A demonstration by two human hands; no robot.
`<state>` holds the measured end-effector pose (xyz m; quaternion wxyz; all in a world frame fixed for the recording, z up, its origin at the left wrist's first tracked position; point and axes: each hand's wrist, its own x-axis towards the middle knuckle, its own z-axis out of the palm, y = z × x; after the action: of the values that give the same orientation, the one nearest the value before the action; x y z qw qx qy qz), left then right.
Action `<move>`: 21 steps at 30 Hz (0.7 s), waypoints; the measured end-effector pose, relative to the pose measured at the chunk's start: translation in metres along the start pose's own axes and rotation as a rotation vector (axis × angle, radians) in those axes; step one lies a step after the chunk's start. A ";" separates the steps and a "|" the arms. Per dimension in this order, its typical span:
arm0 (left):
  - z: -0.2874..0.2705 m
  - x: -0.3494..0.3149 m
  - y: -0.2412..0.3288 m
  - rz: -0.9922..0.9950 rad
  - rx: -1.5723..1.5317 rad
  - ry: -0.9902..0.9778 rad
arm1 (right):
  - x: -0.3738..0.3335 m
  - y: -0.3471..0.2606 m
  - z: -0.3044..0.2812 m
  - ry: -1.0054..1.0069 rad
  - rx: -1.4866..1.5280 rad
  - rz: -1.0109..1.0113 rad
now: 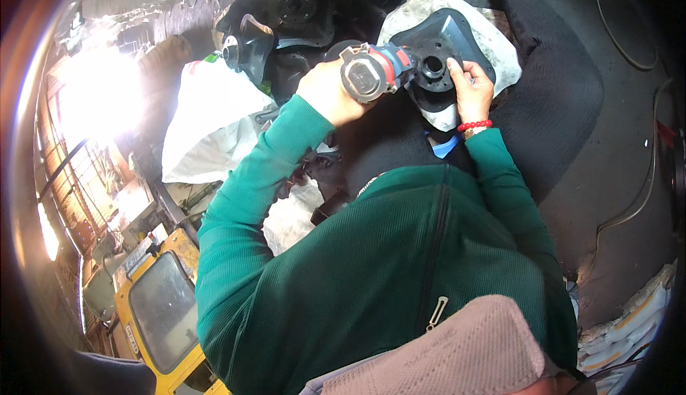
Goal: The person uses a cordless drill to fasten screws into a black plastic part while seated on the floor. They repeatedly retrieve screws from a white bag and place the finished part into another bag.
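My left hand [330, 93] is closed around a blue and red handheld power tool [386, 65] with a grey, roundish end facing up. The tool's front reaches the side of a black moulded part [457, 37]. This part has a wide plate, a round flange and a raised hollow collar at its middle. My right hand [472, 89] grips the flange's right edge, thumb near the collar, with a red bead bracelet at the wrist. Under the part lies a soiled white sack [411, 5] on my lap. Where the tool's tip meets the part is hidden.
Similar black parts [304, 10] are heaped beyond my left hand. A white plastic bag [207, 127] lies to the left. At lower left stands a yellow-framed machine panel [161, 309]. A thin cable [652, 159] runs along the dark floor at right, near stacked white bundles [625, 323].
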<state>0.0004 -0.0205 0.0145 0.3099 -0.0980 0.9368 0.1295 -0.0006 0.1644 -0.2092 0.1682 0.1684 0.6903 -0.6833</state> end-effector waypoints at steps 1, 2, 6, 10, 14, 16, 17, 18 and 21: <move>-0.001 0.000 -0.001 -0.008 0.017 0.003 | 0.004 -0.002 0.002 -0.028 0.067 -0.002; 0.001 0.000 -0.005 0.035 -0.012 0.025 | 0.004 -0.004 0.001 -0.048 0.075 0.017; 0.006 -0.014 -0.008 0.149 -0.096 0.160 | 0.005 -0.015 -0.001 -0.086 0.088 -0.003; 0.014 -0.047 0.000 0.114 -0.172 0.261 | 0.005 -0.023 -0.018 -0.155 0.252 0.287; 0.032 -0.080 0.004 0.271 -0.288 0.302 | -0.017 -0.046 -0.051 -0.411 0.779 0.383; 0.045 -0.088 0.000 0.462 -0.271 0.349 | -0.022 -0.044 -0.060 -0.525 0.867 0.365; 0.052 -0.093 0.004 0.424 -0.290 0.321 | -0.028 -0.049 -0.062 -0.555 0.897 0.370; 0.055 -0.095 0.007 0.439 -0.319 0.329 | -0.032 -0.053 -0.063 -0.586 0.926 0.374; 0.061 -0.103 0.015 0.446 -0.424 0.316 | -0.036 -0.050 -0.068 -0.714 1.023 0.388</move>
<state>0.1115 0.0232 0.0328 0.0977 0.0279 0.9239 0.3689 0.0083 0.2318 -0.1478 0.4060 0.1112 0.1369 -0.8967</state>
